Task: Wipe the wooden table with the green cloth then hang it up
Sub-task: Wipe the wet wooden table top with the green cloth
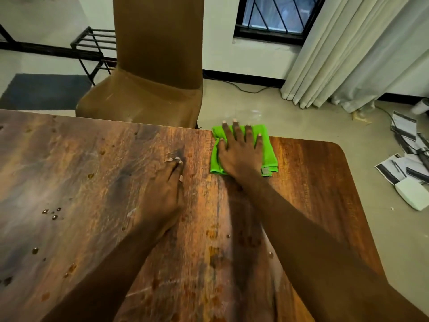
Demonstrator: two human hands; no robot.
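Observation:
The wooden table (92,182) fills the lower part of the head view, with water drops and smears across its left and middle. A folded green cloth (269,156) lies at the far edge of the table, right of centre. My right hand (239,152) presses flat on the cloth with fingers spread and straight, fingertips reaching past the table edge. My left hand (162,196) rests flat on the bare wood to the left of the cloth, fingers straight.
A brown covered chair (155,73) stands against the table's far edge. A black metal rack (92,47) is behind it at the left. Curtains (343,54) hang at the right. Papers and a white object (411,191) lie on the floor beside the table's right edge.

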